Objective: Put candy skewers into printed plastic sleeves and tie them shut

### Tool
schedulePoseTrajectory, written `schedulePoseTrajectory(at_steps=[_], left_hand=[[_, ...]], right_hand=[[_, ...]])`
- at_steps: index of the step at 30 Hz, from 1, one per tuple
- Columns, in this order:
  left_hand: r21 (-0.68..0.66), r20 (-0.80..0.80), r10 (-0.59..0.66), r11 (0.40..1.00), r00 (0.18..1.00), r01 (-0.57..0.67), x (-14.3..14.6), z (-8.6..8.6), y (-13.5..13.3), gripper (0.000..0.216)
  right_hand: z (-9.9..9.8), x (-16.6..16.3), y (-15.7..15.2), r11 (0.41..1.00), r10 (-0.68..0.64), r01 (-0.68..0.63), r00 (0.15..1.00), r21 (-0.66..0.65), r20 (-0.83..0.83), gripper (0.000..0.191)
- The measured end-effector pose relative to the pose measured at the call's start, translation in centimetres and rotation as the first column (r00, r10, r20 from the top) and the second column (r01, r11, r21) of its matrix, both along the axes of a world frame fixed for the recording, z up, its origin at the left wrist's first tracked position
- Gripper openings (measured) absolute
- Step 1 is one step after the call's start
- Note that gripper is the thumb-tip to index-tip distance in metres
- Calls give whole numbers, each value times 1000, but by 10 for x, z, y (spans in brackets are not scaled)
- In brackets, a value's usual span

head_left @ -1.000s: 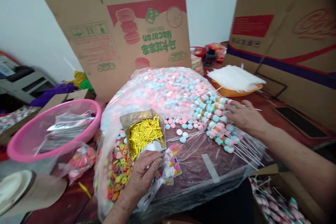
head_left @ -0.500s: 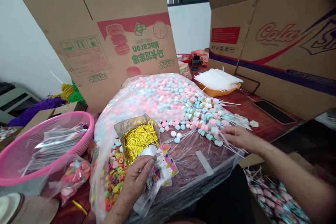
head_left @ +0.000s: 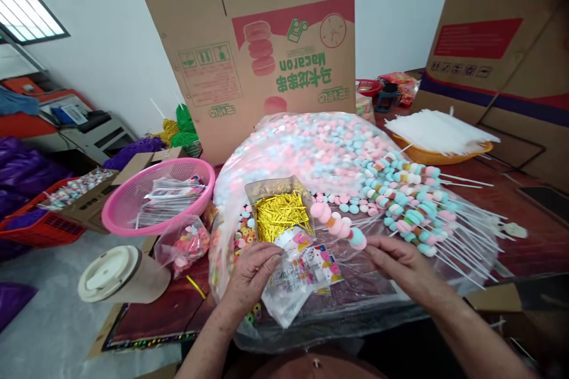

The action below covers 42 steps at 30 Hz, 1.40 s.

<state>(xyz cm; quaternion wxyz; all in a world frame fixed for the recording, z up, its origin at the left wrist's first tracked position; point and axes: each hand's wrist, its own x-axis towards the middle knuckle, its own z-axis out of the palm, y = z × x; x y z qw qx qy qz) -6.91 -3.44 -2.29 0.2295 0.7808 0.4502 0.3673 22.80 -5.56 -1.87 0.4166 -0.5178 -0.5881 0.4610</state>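
My left hand point(head_left: 252, 275) is closed, thumb against fingers, on the edge of a clear printed plastic bag point(head_left: 291, 290). Pinched in my right hand point(head_left: 402, 263) is a candy skewer point(head_left: 338, 226) with pink, white and blue pieces, its tip end slanting up to the left. Behind the left hand stands an open pouch of gold twist ties point(head_left: 282, 213). Right of the held skewer, finished-looking candy skewers point(head_left: 411, 207) lie in a heap, white sticks pointing right. A large clear sack of pastel candies point(head_left: 306, 142) spreads across the table behind both hands.
A pink basket point(head_left: 111, 222) of flat printed bags stands left, near a lidded cup point(head_left: 124, 275) and a small candy bag point(head_left: 189, 246). White sticks point(head_left: 440, 130) fill an orange basket at right. Cardboard boxes point(head_left: 267, 100) rise behind.
My right hand has come left from the skewer heap, now with one candy skewer in it. The left hand still holds the plastic bag. The view has turned left.
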Motion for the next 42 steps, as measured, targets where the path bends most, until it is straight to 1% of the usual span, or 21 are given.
schedulePoseTrajectory(at_steps=[3, 6, 10, 12, 16, 20, 22, 23, 24, 25, 26, 27, 28, 29, 30, 31, 32, 34, 37, 40, 42], left_hand=[[62, -35, -23, 998, 999, 25, -8, 6, 1, 21], [105, -79, -65, 992, 995, 73, -10, 11, 4, 21], [135, -237, -133, 977, 962, 168, -7, 22, 9, 20], [149, -306, -169, 963, 937, 222, -4, 28, 13, 19], [179, -386, -220, 935, 896, 307, 3, 38, 21, 18], [228, -448, -171, 927, 877, 298, 7, 44, 28, 14], [276, -399, -104, 934, 911, 228, 11, 44, 29, 11], [307, -310, -23, 944, 951, 123, 14, 43, 28, 13], [318, -162, 88, 948, 983, -33, 17, 41, 27, 22], [273, 39, 205, 939, 978, -207, 22, 39, 25, 35], [149, 265, 299, 927, 917, -345, 27, 36, 23, 47], [-42, 473, 363, 919, 802, -391, 32, 33, 21, 56], [-259, 632, 400, 916, 663, -306, 37, 30, 19, 60], [-440, 730, 432, 890, 529, -119, 42, 28, 17, 61], [-550, 779, 467, 830, 418, 96, 48, 27, 16, 60], [-593, 796, 503, 759, 337, 269, 53, 27, 15, 58], [-605, 796, 534, 703, 284, 374, 58, 28, 15, 55], [-606, 790, 573, 674, 218, 422, 69, 31, 15, 45], [-623, 775, 611, 695, 161, 359, 83, 33, 14, 34], [-642, 759, 633, 685, 155, 344, 89, 30, 10, 35], [-647, 755, 636, 681, 163, 343, 85, 28, 9, 36]], right_hand=[[19, 11, 2, 939, -23, -86, 950, 333, 312, 19], [25, 22, -4, 853, -15, -257, 857, 453, 516, 21], [26, 30, -12, 819, 68, -436, 720, 374, 691, 24], [25, 29, -15, 824, 94, -454, 699, 340, 709, 23], [20, 17, -22, 869, 78, -371, 755, 327, 651, 24], [12, -3, -29, 895, 207, -383, 809, 227, 550, 21], [6, -13, -31, 916, 197, -332, 859, 223, 472, 21], [2, -18, -32, 929, 173, -292, 885, 226, 432, 22], [-1, -22, -33, 942, 150, -252, 908, 223, 392, 22], [-4, -27, -34, 953, 134, -218, 925, 209, 356, 23], [-7, -31, -35, 962, 124, -194, 938, 191, 324, 24], [-9, -35, -36, 968, 120, -178, 947, 175, 299, 25], [-10, -39, -37, 972, 121, -171, 952, 162, 281, 25], [-11, -43, -38, 973, 124, -171, 955, 155, 270, 26], [-11, -46, -39, 973, 127, -171, 956, 153, 265, 27], [-11, -50, -39, 974, 125, -169, 957, 152, 262, 27], [-11, -54, -39, 976, 119, -161, 959, 149, 259, 28], [-11, -63, -40, 984, 88, -122, 967, 131, 237, 29], [-13, -81, -39, 997, 38, -48, 986, 63, 160, 32], [-15, -93, -37, 1000, 6, -7, 993, 10, 114, 34], [-18, -96, -36, 999, 7, -14, 991, 47, 137, 33]])
